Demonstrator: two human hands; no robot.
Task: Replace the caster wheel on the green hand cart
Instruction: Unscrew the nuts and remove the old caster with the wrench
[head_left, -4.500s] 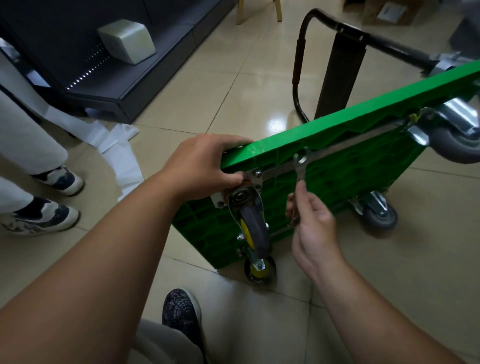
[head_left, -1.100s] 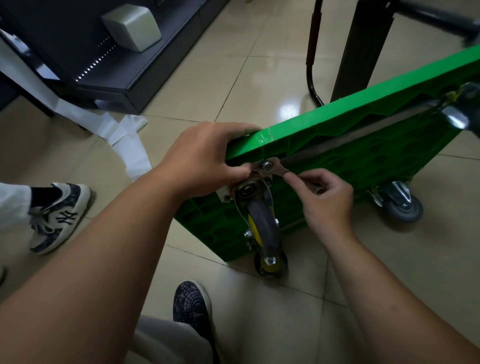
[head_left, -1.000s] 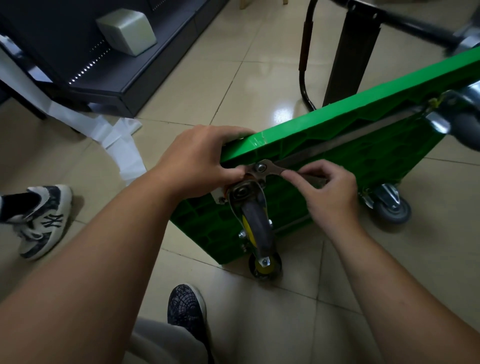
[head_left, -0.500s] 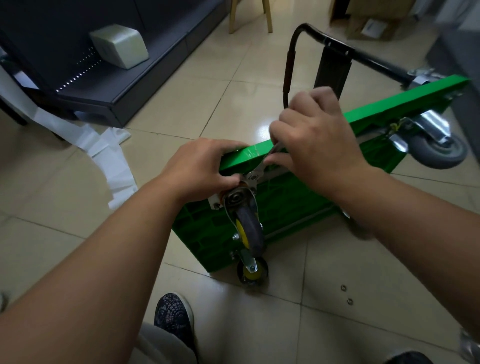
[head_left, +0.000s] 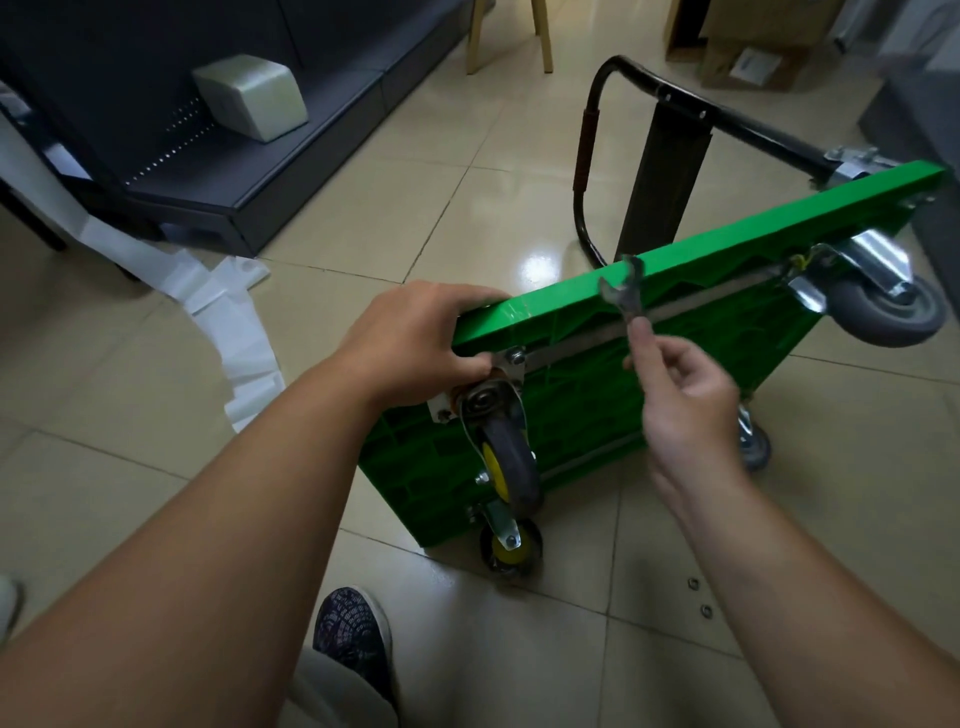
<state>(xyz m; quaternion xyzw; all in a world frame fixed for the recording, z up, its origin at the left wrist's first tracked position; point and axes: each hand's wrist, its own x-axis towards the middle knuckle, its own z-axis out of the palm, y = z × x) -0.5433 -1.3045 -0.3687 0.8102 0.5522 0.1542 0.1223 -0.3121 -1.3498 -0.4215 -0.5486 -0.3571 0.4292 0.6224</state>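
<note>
At centre, caster wheel (head_left: 506, 457): hanging off the tipped green cart's (head_left: 727, 254) near corner, bolt (head_left: 515, 356) showing above it.
Left hand (head_left: 415, 338): gripping that corner beside the bolt.
Right hand (head_left: 680, 400): pinching a wrench (head_left: 626, 296) upright, apart from the cart; bolt is lying left and lower.

The wrench (head_left: 625, 297) shank is hidden in the right hand (head_left: 685, 405). The left hand (head_left: 415, 343) fingertips hide behind the cart (head_left: 582, 415) edge. Two floor bits (head_left: 692, 583) are too small to tell.

pale box (head_left: 249, 96) sitting on dark shelf (head_left: 291, 171) | white paper strip (head_left: 228, 322) trailing across tiled floor (head_left: 130, 415) | cardboard boxes (head_left: 753, 52) standing beyond
</note>
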